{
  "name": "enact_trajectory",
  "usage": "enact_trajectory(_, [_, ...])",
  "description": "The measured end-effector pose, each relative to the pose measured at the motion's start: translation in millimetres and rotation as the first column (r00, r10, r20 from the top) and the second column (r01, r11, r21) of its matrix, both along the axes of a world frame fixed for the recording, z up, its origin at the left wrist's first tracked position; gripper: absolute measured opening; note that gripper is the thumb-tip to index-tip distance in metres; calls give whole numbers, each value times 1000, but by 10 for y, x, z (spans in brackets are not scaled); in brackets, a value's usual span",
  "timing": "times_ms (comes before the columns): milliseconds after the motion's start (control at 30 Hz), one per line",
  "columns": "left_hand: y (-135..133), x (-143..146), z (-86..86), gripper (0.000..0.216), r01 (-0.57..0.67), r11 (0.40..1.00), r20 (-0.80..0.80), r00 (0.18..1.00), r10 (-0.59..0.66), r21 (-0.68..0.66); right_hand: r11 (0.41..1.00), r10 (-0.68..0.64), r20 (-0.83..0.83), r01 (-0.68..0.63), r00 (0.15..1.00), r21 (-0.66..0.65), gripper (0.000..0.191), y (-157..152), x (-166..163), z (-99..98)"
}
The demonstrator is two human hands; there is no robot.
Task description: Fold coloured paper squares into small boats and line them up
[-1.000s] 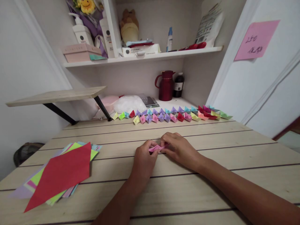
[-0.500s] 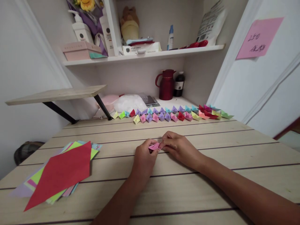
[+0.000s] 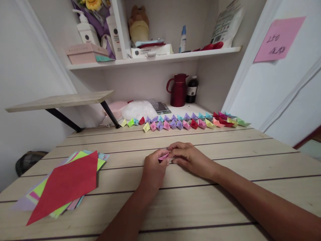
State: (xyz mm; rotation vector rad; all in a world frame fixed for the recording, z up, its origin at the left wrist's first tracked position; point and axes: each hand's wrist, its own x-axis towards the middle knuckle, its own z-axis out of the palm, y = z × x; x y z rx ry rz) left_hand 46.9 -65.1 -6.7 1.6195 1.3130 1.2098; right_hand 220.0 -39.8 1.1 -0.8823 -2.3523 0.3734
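Between my two hands, low over the middle of the table, is a small piece of pink folded paper (image 3: 164, 156). My left hand (image 3: 152, 171) pinches it between thumb and fingers from the left. My right hand (image 3: 192, 158) reaches in from the right with bent fingers, and its fingertips close on the right end of the same paper. Part of the paper is hidden behind the fingers. Beyond the hands, several folded paper boats (image 3: 173, 124) in many colours stand in two rows along the table's back edge.
A stack of coloured paper sheets with a red sheet (image 3: 67, 184) on top lies at the left. Behind the boats stand a dark red jug (image 3: 178, 91) and a dark bottle (image 3: 192, 90). A small raised wooden shelf (image 3: 62, 99) overhangs the back left.
My right hand's fingers have shifted slightly left over the pink folded paper, and its thumb has dropped lower. My left hand keeps its hold, nearly unmoved.
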Motion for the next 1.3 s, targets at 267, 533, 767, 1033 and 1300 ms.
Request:
enact_trajectory(267, [-15, 40, 17, 15, -14, 998, 64, 998, 18, -63, 998, -64, -59, 62, 996, -23, 11, 2, -36, -29])
enact_trajectory(533, [-17, 44, 75, 16, -51, 991, 143, 987, 69, -123, 958, -199, -188, 151, 962, -243, 3, -57, -43, 26])
enact_trajectory(767, [-36, 52, 106, 15, -34, 987, 233, 970, 69, -154, 843, -263, -379, 20, 887, -538, 22, -22, -93, -28])
enact_trajectory(1033, [-42, 75, 32, 9, -101, 995, 48, 994, 101, -10, 952, -281, -212, 244, 936, -184, 16, -104, -102, 76])
enact_trajectory(1300, [-57, 42, 65, 10, -131, 961, -261, 946, 195, 242, 977, -164, -154, 182, 974, 113, 13, -130, -78, 88])
